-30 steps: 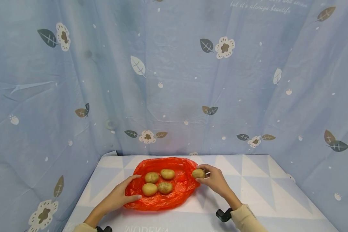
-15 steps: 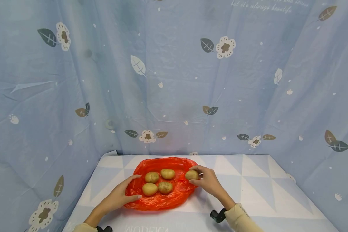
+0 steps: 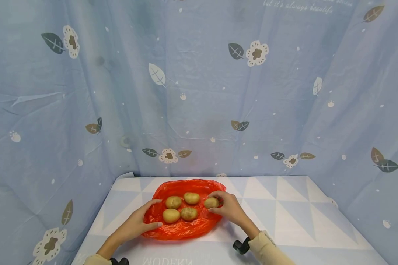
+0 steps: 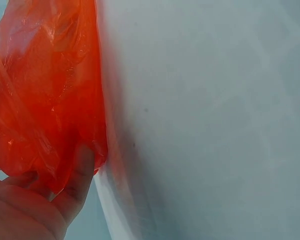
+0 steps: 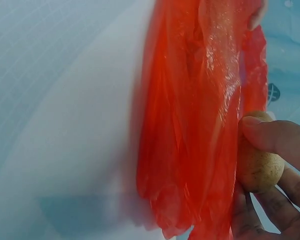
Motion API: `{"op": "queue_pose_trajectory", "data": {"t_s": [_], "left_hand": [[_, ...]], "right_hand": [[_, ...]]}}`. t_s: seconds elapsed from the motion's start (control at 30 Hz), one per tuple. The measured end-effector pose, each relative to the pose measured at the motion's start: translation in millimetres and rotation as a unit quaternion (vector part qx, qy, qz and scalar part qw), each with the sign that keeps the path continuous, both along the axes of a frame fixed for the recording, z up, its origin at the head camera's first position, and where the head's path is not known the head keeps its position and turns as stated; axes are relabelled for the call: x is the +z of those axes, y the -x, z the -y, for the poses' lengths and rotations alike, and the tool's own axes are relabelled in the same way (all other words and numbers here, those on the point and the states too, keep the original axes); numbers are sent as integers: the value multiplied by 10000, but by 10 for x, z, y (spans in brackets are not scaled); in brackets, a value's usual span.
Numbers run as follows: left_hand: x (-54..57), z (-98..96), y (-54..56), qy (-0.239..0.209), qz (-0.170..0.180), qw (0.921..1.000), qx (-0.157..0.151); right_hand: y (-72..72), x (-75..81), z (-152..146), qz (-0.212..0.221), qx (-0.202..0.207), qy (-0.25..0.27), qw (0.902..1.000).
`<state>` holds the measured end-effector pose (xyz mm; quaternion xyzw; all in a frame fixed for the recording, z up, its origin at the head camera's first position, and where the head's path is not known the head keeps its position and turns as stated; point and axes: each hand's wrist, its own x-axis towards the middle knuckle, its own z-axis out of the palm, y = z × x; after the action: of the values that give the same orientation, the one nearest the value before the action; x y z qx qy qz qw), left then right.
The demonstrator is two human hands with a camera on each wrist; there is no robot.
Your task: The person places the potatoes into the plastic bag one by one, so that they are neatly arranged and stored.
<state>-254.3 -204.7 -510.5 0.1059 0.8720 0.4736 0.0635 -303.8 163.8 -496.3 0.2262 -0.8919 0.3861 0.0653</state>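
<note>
A red plastic bag [image 3: 199,232] lies spread open, several potatoes [image 3: 189,214] grouped inside it. At its left rim, my left hand [image 3: 134,223] rests with thumb and fingers spread apart, their tips over the bag's inside. The left wrist view shows that thumb [image 4: 82,167] through the translucent plastic. My right hand [image 3: 230,209] holds another potato [image 3: 211,202] between thumb and fingers, over the bag's right part. In the right wrist view, the thumb presses on this potato [image 5: 260,162] while fingers lie beneath it, close beside the bag's wall.
The table [image 3: 285,221] has a white and pale blue triangle-patterned cover with printed lettering near the front. A blue curtain [image 3: 199,92] with leaves and flowers stands behind and along both sides. Each wrist wears a black device [image 3: 241,246].
My right hand has moved left with its potato, from the bag's right rim to over its inside. My left hand and the grouped potatoes have stayed in place.
</note>
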Motion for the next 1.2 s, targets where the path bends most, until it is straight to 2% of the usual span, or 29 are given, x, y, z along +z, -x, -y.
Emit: {"op": "queue_pose_trajectory", "data": {"t_s": [0.13,0.7,1.2], "left_hand": [[-10,4,10,20,-60,9999,-82],[-14,-7,19,9,-17,10000,-33],[-16,2,16,17,-39,10000,-45]], "right_hand": [[23,-34,66,20,43,-46,10000],[119,-243,223,246,63,-225,9994],[152,-302,274,347,14,-268,9990]]}}
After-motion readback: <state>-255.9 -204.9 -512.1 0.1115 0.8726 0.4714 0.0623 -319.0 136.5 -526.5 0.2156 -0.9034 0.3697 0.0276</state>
